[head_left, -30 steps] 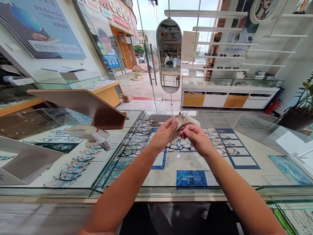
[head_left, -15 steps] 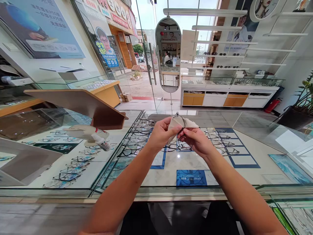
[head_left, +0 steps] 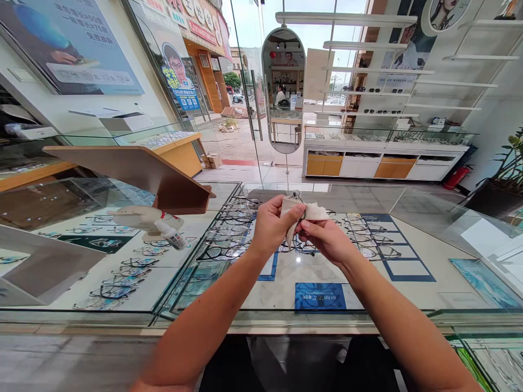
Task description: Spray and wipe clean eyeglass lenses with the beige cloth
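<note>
In front of me, above the glass counter, my left hand [head_left: 274, 220] is closed with its thumb pressed on a cream cleaning cloth [head_left: 315, 212]. The cloth is folded around a dark-rimmed pair of eyeglasses [head_left: 296, 194]; only small parts show above and beside it. From the right, my right hand [head_left: 324, 234] pinches the eyeglasses at the cloth's lower edge, thumb and forefinger near the left thumb. The cloth and fingers hide most of the lenses. Below the hands, rows of eyeglass frames [head_left: 223, 252] lie inside the display case.
A brown wooden stand [head_left: 180, 193] rises at the left, beside a white dropper-like bottle [head_left: 170, 235] and a beige bottle [head_left: 134, 216] lying on the glass. A blue card [head_left: 320, 296] lies near the front edge. An oval mirror [head_left: 285, 92] stands beyond the counter.
The cloth has shifted and bunched over the dark rim, which showed more plainly before. Both hands stay close together in nearly the same place; the view has moved slightly.
</note>
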`<state>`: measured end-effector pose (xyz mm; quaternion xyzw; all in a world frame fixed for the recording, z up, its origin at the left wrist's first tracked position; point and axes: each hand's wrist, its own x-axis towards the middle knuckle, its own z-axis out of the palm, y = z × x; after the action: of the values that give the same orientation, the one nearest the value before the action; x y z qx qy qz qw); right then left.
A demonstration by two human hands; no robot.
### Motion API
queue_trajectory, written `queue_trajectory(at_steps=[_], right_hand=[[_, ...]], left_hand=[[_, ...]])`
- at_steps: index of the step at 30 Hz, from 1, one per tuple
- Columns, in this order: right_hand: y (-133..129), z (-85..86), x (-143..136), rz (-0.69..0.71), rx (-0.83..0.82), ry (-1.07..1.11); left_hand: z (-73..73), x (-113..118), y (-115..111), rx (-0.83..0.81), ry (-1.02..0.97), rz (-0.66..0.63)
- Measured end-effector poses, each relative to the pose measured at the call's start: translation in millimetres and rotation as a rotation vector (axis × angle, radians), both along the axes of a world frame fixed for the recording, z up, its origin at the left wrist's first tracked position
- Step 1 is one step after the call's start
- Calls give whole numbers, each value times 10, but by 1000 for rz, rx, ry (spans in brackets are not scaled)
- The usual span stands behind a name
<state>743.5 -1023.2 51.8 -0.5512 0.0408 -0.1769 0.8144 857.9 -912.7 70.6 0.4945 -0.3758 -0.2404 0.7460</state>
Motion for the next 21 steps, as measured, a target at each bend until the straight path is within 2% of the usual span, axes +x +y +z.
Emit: queue_trajectory(at_steps=[3,5,10,12,17,21], right_hand=[[-9,-8,-8,-16,-55,13],[-26,6,-23,-18,-87,11],[-104,96,-68,-19,-42,7],[-136,128,-82,-28,-23,18],[-169,159,-104,-28,-19,36],[-168,146,-98,-24,3,31]], left_hand=[[-20,-26,-23,-34,23,26],[-6,13,-25,-35,31,-6],[97,245,38,48,-10,-272],[130,308,71,64,-23,-325],[151,312,113,95,-36,-325],[166,254,107,99,-58,-276]])
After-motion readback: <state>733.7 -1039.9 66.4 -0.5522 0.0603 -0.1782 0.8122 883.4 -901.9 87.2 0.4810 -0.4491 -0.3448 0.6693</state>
